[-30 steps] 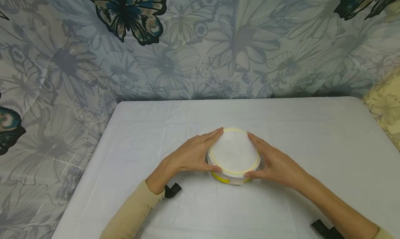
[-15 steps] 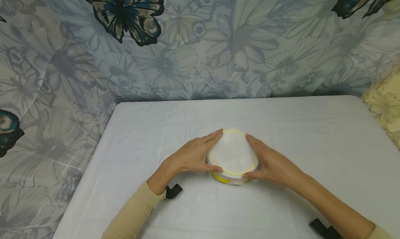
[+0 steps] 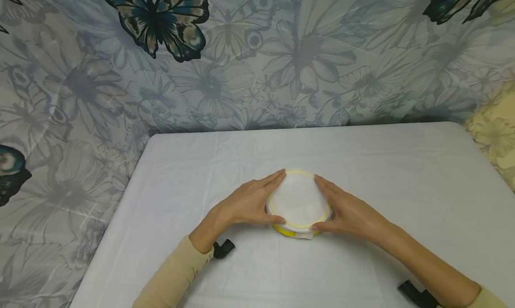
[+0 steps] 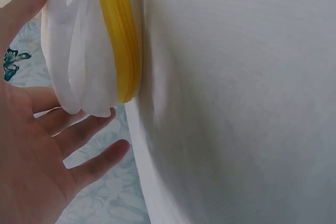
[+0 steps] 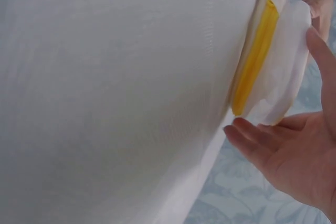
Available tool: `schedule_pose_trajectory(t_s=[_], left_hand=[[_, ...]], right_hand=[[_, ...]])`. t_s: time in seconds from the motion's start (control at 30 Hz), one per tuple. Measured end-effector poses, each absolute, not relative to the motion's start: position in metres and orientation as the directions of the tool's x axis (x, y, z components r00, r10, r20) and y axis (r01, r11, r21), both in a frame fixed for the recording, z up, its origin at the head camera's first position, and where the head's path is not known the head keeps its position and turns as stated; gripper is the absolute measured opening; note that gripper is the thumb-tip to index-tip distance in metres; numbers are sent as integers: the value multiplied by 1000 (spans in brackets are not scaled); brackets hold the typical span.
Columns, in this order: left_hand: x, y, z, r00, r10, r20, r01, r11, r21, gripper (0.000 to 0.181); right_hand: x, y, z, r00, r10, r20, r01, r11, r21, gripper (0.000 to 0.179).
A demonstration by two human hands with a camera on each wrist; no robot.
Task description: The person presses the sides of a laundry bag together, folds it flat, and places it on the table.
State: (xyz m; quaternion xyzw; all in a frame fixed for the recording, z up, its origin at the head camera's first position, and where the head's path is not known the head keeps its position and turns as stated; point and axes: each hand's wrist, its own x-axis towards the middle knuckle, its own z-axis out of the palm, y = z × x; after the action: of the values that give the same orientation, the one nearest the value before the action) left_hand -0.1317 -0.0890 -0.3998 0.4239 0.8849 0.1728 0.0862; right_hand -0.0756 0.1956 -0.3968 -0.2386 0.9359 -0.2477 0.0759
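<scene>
A round white zip pouch (image 3: 298, 198) with yellow piping round its top stands on the white-covered table, between my two hands. Its yellow zip (image 4: 118, 35) runs around the lower side, and a pale tab (image 3: 303, 236) shows at the front. My left hand (image 3: 251, 203) holds the pouch's left side, thumb at the near rim and fingers reaching along the far side. On the opposite side my right hand (image 3: 349, 209) grips it likewise. In the left wrist view, the lower fingers (image 4: 100, 163) are spread away from the pouch. White folds bulge above the zip.
The white tablecloth (image 3: 193, 165) covers the table up to its far edge. Behind hangs a grey-blue cloth with flowers and butterflies (image 3: 158, 19). Black wrist straps (image 3: 223, 249) show near both forearms.
The pouch's top has sunk slightly towards its base, with both hands lowering along with it. My right hand has shifted a little to the left. The grip looks the same.
</scene>
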Motion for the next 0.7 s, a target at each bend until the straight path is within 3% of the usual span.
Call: schedule_pose_trajectory(t_s=[0.47,0.7], left_hand=[[-129,-87,-404,-624,781,-35,726,596,342,107],[-123,-84,-402,-619,785,-16,748,596,291,103]], right_hand=[[-74,193,-396,-871,-489,-39,-423,789,-446,117],[-74,193,-400,-830,-553,74,-530,741,-412,107]])
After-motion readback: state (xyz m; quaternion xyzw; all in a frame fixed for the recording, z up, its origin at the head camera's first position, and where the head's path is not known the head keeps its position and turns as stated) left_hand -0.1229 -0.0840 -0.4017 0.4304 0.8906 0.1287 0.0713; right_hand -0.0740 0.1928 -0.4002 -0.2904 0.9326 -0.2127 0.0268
